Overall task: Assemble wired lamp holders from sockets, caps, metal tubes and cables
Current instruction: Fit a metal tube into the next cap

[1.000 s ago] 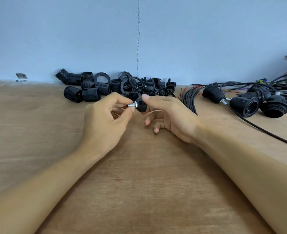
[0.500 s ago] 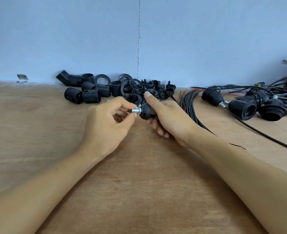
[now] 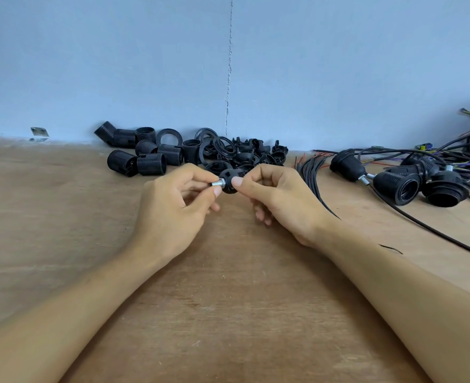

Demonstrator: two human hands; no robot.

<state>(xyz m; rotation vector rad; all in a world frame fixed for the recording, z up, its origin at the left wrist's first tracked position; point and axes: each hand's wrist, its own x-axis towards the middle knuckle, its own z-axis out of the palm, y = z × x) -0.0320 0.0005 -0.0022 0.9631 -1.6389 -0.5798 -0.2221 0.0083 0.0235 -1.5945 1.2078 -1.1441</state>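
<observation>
The left hand [image 3: 173, 205] pinches the metal tube [image 3: 219, 183] between thumb and forefinger; the right hand [image 3: 278, 197] pinches the black cap [image 3: 229, 181] just beside it. The tube's long axis runs left-right into the cap, both held above the wooden table [image 3: 228, 299]; twisting along that line looks next.

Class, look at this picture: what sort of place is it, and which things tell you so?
Probably a small assembly workbench: a bare plywood table against a plain wall, a heap of loose black threaded sockets, and finished wired lamp holders piled at the right.
</observation>
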